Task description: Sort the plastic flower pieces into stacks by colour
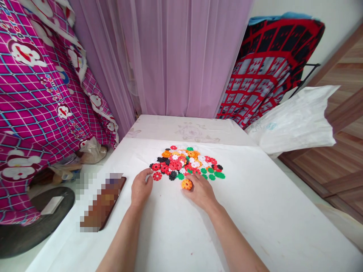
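A pile of plastic snowflake discs (176,163) in red, white, black, green and orange is heaped on the white-covered table (176,234). At the pile's near edge, my right hand (202,190) grips an orange snowflake disc (186,184) by the thumb. Its other fingers reach over the front of the heap and are partly hidden. My left hand (141,188) rests at the left end of the pile, thumb and fingers apart, holding nothing I can see. Its fingertips are close to a red disc (157,176). Several green discs (211,176) lie loose beyond my right hand.
A phone-like dark slab (113,204), partly blurred out, lies on the table left of my left arm. A white plastic bag (295,121) stands at the far right edge. Purple curtains (187,56) hang behind, with patterned magenta cloth (51,83) at left.
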{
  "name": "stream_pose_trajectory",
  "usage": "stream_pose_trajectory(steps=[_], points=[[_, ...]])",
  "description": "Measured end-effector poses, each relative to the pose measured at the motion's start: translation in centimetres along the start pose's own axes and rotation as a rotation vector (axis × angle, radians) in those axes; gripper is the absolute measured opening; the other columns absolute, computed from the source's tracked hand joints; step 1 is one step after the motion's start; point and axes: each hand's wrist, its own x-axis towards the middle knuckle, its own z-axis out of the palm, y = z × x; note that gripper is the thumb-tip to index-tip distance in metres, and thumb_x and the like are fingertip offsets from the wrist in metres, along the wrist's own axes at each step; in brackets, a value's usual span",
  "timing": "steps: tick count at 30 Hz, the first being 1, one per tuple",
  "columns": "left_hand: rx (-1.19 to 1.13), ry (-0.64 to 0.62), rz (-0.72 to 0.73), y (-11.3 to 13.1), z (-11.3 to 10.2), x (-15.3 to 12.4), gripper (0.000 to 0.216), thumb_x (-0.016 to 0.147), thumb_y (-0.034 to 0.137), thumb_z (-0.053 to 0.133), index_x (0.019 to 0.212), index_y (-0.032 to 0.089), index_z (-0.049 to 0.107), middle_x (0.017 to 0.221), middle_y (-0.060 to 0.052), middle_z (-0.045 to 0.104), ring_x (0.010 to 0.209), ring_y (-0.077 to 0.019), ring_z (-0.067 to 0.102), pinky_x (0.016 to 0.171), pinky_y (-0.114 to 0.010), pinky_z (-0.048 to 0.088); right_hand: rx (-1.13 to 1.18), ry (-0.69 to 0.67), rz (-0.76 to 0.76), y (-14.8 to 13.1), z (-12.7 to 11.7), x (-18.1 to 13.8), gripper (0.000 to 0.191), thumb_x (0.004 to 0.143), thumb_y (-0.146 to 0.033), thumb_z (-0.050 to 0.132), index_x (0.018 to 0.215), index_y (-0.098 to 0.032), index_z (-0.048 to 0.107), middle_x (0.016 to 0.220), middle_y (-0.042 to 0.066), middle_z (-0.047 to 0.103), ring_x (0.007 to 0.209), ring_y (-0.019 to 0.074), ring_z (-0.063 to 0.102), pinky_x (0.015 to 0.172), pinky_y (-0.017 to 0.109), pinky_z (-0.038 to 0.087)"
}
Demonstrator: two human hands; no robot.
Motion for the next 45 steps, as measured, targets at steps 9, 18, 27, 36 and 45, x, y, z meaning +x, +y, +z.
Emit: stream_pose_trajectory(steps=[9, 18, 27, 36, 45], points=[[0.003, -0.010, -0.002, -0.1, 0.0, 0.0, 0.027, 0.080, 0.022, 0.048, 0.100, 0.026, 0.066, 0.114, -0.003, 0.072, 0.108, -0.0228, 0.064, 0.097, -0.036, 0.048, -0.029, -0.010, -0.015, 0.2, 0.2, 0.1, 0.032, 0.073, -0.030, 0.068, 0.104, -0.024, 0.067, 0.101, 0.005, 0.066, 0.100, 0.0230, 0.057, 0.089, 0.034, 0.042], [0.010, -0.013, 0.006, -0.2, -0.1, 0.0, 0.028, 0.079, 0.023, 0.047, 0.099, 0.025, 0.066, 0.115, -0.004, 0.072, 0.109, -0.0235, 0.064, 0.096, -0.038, 0.049, 0.005, 0.000, 0.013, -0.2, 0.1, -0.1, 0.036, 0.072, -0.033, 0.070, 0.107, -0.025, 0.067, 0.104, 0.005, 0.066, 0.101, 0.0238, 0.058, 0.089, 0.035, 0.043], [0.027, -0.025, 0.023, -0.3, -0.2, 0.2, 0.028, 0.080, 0.025, 0.045, 0.099, 0.025, 0.066, 0.114, -0.004, 0.072, 0.108, -0.0231, 0.065, 0.097, -0.037, 0.048, -0.046, 0.284, -0.056, 3.0, -0.5, 2.8, 0.026, 0.087, -0.028, 0.055, 0.109, -0.021, 0.068, 0.111, 0.009, 0.066, 0.103, 0.0233, 0.057, 0.091, 0.035, 0.043], [0.096, -0.032, 0.069, -0.1, -0.2, 0.3, 0.027, 0.081, 0.024, 0.045, 0.097, 0.024, 0.066, 0.112, -0.004, 0.072, 0.107, -0.0238, 0.065, 0.096, -0.038, 0.049, -0.199, 0.205, -0.153, 4.3, 0.6, 3.9, 0.030, 0.089, -0.028, 0.056, 0.116, -0.027, 0.068, 0.128, 0.005, 0.063, 0.119, 0.0257, 0.051, 0.092, 0.039, 0.039], [0.410, -0.134, 0.183, 2.4, -0.5, 0.1, 0.031, 0.085, 0.013, 0.042, 0.103, 0.019, 0.065, 0.115, -0.008, 0.069, 0.106, -0.0253, 0.061, 0.096, -0.039, 0.046, -0.228, 0.373, -0.146, 6.1, 1.0, 2.1, 0.024, 0.084, -0.026, 0.057, 0.101, -0.019, 0.073, 0.117, 0.008, 0.068, 0.105, 0.0255, 0.056, 0.089, 0.037, 0.039]])
